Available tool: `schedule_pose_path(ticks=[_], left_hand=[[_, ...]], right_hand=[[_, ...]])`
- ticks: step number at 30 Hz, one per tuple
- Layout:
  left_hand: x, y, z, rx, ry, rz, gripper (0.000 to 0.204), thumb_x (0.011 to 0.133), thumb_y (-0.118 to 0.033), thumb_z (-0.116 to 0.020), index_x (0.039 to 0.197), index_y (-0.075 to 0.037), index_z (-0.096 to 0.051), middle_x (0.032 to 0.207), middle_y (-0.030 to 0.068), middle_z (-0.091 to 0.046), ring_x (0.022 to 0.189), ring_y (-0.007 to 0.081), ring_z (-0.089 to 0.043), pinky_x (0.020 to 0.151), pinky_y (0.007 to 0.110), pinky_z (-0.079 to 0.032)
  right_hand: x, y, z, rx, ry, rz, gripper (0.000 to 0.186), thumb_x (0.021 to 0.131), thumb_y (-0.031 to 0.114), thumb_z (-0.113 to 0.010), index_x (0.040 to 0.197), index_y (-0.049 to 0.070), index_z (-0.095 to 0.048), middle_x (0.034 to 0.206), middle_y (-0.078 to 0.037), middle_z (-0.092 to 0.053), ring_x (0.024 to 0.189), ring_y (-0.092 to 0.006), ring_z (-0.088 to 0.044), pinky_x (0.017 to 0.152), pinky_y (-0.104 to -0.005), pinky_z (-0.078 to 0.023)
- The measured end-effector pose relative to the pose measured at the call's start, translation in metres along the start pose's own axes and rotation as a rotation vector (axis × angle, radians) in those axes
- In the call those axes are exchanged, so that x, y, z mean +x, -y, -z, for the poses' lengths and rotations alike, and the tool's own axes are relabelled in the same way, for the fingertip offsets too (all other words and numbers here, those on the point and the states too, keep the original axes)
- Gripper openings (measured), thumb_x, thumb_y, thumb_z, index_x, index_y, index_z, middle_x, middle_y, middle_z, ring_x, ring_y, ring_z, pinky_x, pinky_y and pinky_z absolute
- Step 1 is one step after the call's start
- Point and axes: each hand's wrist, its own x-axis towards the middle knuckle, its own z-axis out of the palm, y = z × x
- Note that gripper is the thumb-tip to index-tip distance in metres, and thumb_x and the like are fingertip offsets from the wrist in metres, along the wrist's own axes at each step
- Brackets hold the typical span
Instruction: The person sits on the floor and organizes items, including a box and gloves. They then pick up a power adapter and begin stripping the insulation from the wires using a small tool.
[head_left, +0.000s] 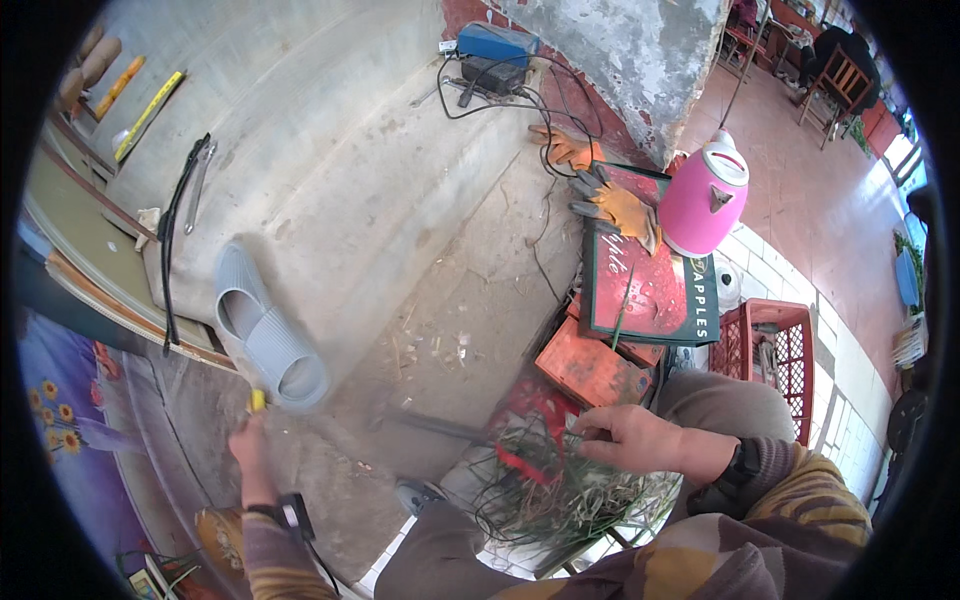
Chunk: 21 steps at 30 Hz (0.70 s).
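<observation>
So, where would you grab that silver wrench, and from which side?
Probably mid-shaft on the silver wrench, coming from its right: it is long and slender, lying flat, and the black strap runs along its left.

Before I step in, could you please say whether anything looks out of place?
The pink, white-lidded kettle appears perched at the edge of a red-and-green cardboard carton, beside an orange-and-grey glove, an unlikely spot. Tangled green, grass-like stalks sprawl messily near the right hand.
</observation>
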Motion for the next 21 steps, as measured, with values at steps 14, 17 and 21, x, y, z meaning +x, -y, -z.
schedule_pose_path(ticks=[14, 17, 21], left_hand=[[-0.367, -0.164, -0.052, 0.232, 0.702, -1.237, 0.033, 0.064, -0.020, -0.077, 0.087, -0.002, -0.061, 0.071, 0.0083, -0.053, 0.066, 0.0178, -0.055, 0.063, 0.031, -0.045], [-0.402, -0.182, -0.066, 0.136, 0.648, -1.267, 0.034, 0.065, -0.015, -0.076, 0.093, -0.002, -0.061, 0.078, 0.0083, -0.057, 0.071, 0.0183, -0.057, 0.067, 0.033, -0.047], [-0.427, -0.182, -0.072, -0.008, 0.673, -1.176, 0.034, 0.069, -0.008, -0.073, 0.101, -0.001, -0.061, 0.086, 0.0061, -0.061, 0.074, 0.0156, -0.058, 0.069, 0.030, -0.048]], right_hand=[[-0.051, 0.012, -0.031, 1.169, 0.398, -0.087, 0.049, 0.092, 0.046, -0.047, 0.109, 0.001, -0.054, 0.092, -0.013, -0.061, 0.081, -0.0194, -0.062, 0.067, -0.0347, -0.053], [-0.070, 0.013, -0.009, 1.138, 0.314, -0.071, 0.035, 0.091, 0.036, -0.053, 0.098, 0.002, -0.059, 0.073, -0.006, -0.061, 0.064, -0.0178, -0.061, 0.061, -0.0327, -0.052], [-0.117, -0.013, 0.043, 0.990, -0.056, 0.163, 0.034, 0.086, 0.032, -0.060, 0.094, -0.001, -0.060, 0.071, -0.010, -0.061, 0.056, -0.0194, -0.059, 0.048, -0.0297, -0.050]])
